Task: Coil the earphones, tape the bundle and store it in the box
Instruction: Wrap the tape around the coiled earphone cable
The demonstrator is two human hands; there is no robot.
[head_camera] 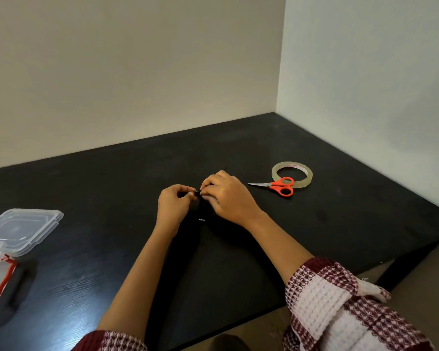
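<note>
Grip of left hand [173, 203] and right hand [227, 197], earphones [197, 197] between them.

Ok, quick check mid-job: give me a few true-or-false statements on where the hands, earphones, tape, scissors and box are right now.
1. The left hand and right hand both pinch the black earphones over the table. True.
2. The clear plastic box stands open at the table's left. True.
3. The orange-handled scissors lie inside the box. False: they lie on the table, right of the hands.
4. The left hand holds the tape roll. False: it lies on the table by the scissors' handles, with no hand on it.
</note>
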